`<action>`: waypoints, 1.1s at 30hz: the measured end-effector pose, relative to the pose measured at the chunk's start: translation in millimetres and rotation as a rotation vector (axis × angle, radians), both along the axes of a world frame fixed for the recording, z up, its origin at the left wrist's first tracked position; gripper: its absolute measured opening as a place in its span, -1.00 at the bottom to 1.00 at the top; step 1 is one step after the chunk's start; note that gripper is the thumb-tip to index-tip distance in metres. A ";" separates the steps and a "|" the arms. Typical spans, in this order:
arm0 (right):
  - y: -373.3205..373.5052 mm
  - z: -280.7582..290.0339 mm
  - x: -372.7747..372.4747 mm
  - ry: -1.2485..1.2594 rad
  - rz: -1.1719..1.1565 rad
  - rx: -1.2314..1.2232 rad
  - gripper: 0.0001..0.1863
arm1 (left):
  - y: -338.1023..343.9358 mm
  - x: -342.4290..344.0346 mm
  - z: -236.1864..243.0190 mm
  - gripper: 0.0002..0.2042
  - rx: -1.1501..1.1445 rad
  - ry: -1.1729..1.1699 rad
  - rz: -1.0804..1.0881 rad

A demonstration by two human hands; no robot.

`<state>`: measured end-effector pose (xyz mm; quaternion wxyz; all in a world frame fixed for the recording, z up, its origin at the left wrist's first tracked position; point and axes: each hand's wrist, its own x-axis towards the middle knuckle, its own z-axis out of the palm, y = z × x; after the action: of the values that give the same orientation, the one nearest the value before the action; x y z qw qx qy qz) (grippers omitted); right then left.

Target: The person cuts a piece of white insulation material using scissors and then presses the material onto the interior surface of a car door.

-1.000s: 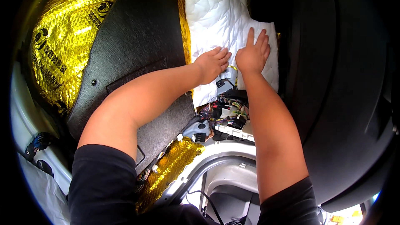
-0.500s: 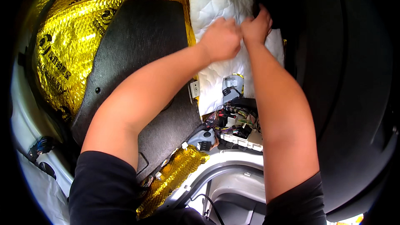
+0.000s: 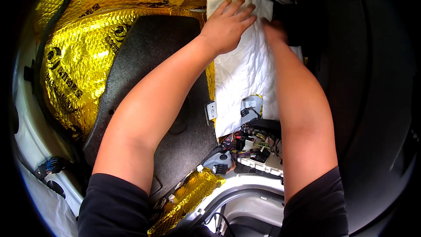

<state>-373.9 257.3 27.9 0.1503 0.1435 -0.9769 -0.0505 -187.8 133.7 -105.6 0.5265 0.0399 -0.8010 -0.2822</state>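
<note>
A white quilted insulation pad (image 3: 239, 77) lies upright along the car's body between a dark grey panel and the black area on the right. Fingers spread, my left hand (image 3: 229, 25) rests flat on the pad's upper part. My right hand (image 3: 274, 31) is at the pad's upper right edge, smeared by motion and partly lost in shadow, so its fingers are unclear. Low in the pad, a cut-out shows a grey metal patch (image 3: 251, 107) with a small black connector. Another piece of white padding (image 3: 297, 52) shows beyond my right forearm.
Gold foil matting (image 3: 79, 72) with dark print covers the left and top. A dark grey panel (image 3: 153, 61) stands beside the pad, with a metal bracket (image 3: 211, 110) at its edge. Below are bundled wires and a fuse box (image 3: 261, 164). Large black trim (image 3: 364, 105) fills the right.
My left hand has gone from a closed fist to lying flat and spread, higher on the pad. The right hand has shifted slightly down. The whole view has shifted a little.
</note>
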 end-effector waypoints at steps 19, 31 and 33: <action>30.8 -39.8 49.7 0.492 0.259 -0.285 -0.55 | 17.4 -4.7 -10.7 -0.48 -0.048 -0.208 -0.201; 26.6 -29.0 33.8 0.387 0.190 -0.126 -0.43 | 17.1 -10.1 -20.1 -0.71 -0.079 -0.310 -0.249; 29.0 -30.5 30.3 0.448 0.216 -0.185 -0.43 | 18.5 -10.3 -19.7 -0.72 -0.078 -0.304 -0.241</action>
<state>-343.6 286.4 -2.6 0.3798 0.2180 -0.8987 0.0251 -198.0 152.3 -125.3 0.3629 -0.0347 -0.8807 -0.3025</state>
